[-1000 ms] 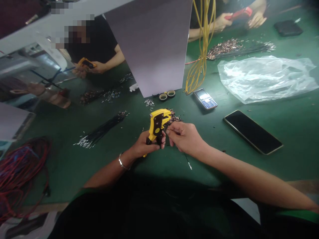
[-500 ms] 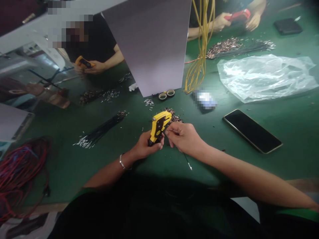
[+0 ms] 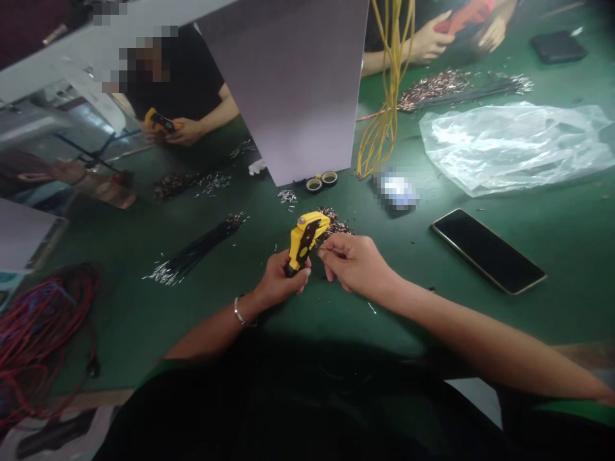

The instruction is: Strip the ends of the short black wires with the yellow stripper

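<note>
My left hand (image 3: 281,278) is wrapped round the handles of a yellow and black wire stripper (image 3: 306,242), whose head points up and to the right. Beside the tool's jaws, my right hand (image 3: 358,264) pinches a thin dark wire. Below that hand shows the wire's shiny tip (image 3: 372,308); most of its length blends into the table. Whether the wire's other end sits inside the jaws I cannot tell. Just behind the stripper lies a heap of small copper-coloured bits (image 3: 339,224), partly covered by it. A bundle of black wires (image 3: 196,250) with bare ends rests to the left.
A phone (image 3: 490,251) and a clear plastic bag (image 3: 514,147) lie to the right. Two tape rolls (image 3: 314,186) sit by a grey panel (image 3: 298,89). Yellow wires (image 3: 384,96) hang beside it. Red cables (image 3: 43,326) pile up at left. Co-workers' hands (image 3: 427,41) hold tools across the table.
The wire stripper has tipped slightly to the left in my left hand. The wire's shiny tip below my right hand has shifted up a little. A co-worker's red tool has moved up.
</note>
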`<control>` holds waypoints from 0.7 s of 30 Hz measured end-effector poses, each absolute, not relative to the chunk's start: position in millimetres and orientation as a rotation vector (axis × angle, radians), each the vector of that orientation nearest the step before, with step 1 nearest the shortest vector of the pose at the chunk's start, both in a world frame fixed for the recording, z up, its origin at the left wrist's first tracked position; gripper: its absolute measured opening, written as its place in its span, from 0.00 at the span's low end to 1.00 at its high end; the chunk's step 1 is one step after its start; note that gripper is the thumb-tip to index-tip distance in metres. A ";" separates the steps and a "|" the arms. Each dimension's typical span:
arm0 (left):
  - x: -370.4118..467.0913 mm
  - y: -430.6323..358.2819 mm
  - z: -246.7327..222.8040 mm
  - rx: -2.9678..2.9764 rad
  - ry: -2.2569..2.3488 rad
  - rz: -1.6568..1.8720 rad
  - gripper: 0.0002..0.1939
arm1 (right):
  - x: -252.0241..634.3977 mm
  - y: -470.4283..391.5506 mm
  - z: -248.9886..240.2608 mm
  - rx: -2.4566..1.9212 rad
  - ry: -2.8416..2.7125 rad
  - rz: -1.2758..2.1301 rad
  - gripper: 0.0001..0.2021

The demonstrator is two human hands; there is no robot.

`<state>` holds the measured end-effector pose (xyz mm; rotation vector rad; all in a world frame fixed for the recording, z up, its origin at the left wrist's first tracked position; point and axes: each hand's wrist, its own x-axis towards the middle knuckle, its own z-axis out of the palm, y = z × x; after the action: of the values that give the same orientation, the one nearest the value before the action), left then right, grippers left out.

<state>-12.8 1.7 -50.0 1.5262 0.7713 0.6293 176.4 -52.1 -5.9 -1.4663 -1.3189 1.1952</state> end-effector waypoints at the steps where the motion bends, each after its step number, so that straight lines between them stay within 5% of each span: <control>1: -12.8 2.4 -49.7 1.490 0.769 0.627 0.12 | 176.7 -52.0 -5.9 -1.474 -1.312 1.196 0.08; 13: -12.5 17.1 -44.6 1.055 0.473 0.501 0.18 | 199.2 -36.8 -5.9 -1.481 -1.246 0.972 0.09; 21: -14.1 24.0 -38.6 0.996 0.342 0.394 0.23 | 209.2 -32.4 -9.3 -1.302 -1.097 1.109 0.06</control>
<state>-14.1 24.0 -38.6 0.9961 0.3416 0.3937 209.2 -32.4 -9.3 -1.3024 -1.0967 1.1093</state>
